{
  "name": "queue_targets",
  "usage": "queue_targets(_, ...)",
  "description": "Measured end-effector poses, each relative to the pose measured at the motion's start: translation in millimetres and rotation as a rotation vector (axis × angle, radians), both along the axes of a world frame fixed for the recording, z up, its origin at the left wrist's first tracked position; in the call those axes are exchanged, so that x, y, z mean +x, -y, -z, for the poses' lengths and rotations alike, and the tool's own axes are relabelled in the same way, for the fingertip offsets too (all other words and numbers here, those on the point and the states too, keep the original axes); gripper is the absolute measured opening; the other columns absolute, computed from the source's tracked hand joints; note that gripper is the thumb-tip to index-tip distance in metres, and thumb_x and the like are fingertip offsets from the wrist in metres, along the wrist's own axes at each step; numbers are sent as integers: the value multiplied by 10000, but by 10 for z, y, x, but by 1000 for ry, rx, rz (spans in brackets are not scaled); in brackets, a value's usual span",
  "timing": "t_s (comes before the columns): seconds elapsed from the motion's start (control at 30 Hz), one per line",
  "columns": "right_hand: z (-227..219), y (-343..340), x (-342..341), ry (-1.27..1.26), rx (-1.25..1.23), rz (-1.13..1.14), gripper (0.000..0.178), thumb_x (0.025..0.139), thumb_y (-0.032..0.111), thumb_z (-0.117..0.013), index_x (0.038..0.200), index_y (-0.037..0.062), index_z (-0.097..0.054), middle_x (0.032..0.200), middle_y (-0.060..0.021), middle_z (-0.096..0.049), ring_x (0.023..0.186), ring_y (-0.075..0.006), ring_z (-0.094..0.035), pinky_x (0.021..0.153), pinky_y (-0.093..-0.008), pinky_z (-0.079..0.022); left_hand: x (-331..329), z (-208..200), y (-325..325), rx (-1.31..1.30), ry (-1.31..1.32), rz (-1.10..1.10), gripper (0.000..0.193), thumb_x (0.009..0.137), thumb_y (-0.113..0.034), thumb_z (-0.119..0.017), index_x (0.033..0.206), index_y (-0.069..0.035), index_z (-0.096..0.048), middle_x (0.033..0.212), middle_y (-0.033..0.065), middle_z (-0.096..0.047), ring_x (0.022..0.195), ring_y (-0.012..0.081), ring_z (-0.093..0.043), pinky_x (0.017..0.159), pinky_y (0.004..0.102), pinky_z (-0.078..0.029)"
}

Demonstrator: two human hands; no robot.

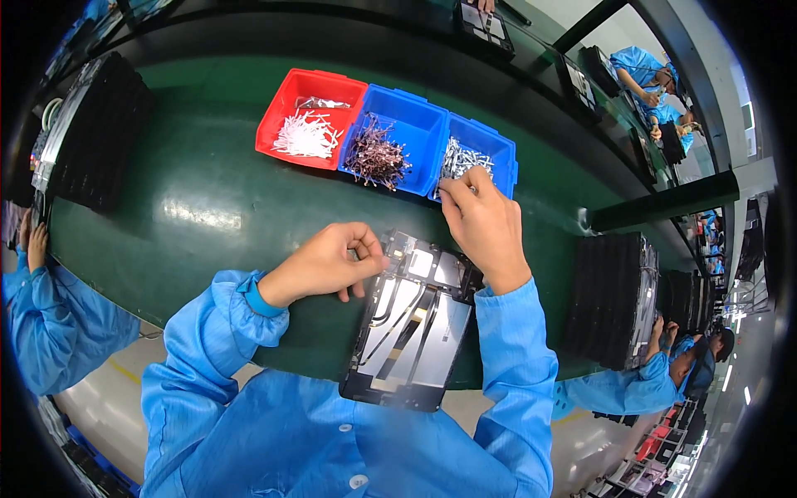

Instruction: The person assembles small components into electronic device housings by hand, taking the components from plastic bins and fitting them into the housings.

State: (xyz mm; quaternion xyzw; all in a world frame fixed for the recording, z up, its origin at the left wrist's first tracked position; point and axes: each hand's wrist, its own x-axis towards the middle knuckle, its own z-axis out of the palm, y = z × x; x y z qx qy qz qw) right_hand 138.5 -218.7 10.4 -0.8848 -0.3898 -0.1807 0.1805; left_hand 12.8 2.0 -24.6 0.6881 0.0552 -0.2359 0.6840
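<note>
An opened tablet (415, 319), its inner metal plate, black ribbon cables and boards showing, lies at the table's front edge and juts out toward me. My left hand (328, 259), a blue band at its wrist, is closed with thumb and finger pinched at the tablet's upper left corner; anything between them is too small to make out. Over the front of the right blue bin (505, 170) reaches my right hand (488, 220). Its thumb and fingertips are pinched among small silver parts (465, 156); what they grip is hidden.
Joined to that bin are a middle blue bin (415, 124) of tangled brownish small parts and a red bin (282, 91) of white strips. Stacks of black trays stand left (100, 133) and right (610, 299). Co-workers sit on both sides; a dark frame bar (664, 202) crosses at right.
</note>
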Motion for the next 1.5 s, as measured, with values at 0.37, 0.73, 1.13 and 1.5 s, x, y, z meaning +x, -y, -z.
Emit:
queue_targets(0.37,-57,138,-219,-895,886,126,119,939,11,-743,1056,8,-720,889,-13,-708,744,-69,-627,623,-231,-490,-39,44,18,-72,106,-131,267,998,-248,-709,1065,2,-647,899,46,-672,658,112,-685,462,239,-509)
queue_targets(0.73,203,53,-700,-695,678,-322,113,977,11,-701,1077,-37,-683,887,-54,-662,650,-33,-535,561,-192,-413,-98,-70,76,-412,-49,-67,267,1040,-283,-659,1100,-22,-644,894,46,-659,666,102,-649,476,226,-496)
queue_targets(1.13,204,86,-789,-1076,685,-86,143,895,88,-805,980,-10,-744,914,-86,-748,818,-131,-682,696,-309,-545,-90,-66,126,-304,99,-183,213,998,-230,-725,1054,-25,-706,849,23,-703,664,66,-635,483,211,-459)
queue_targets(1.5,19,62,-776,-722,485,-227,96,885,14,-772,967,-7,-728,969,-82,-672,754,-118,-629,656,-258,-494,-72,-32,76,-342,-18,-148,169,1018,-196,-676,998,-29,-685,798,25,-666,640,68,-620,462,211,-462)
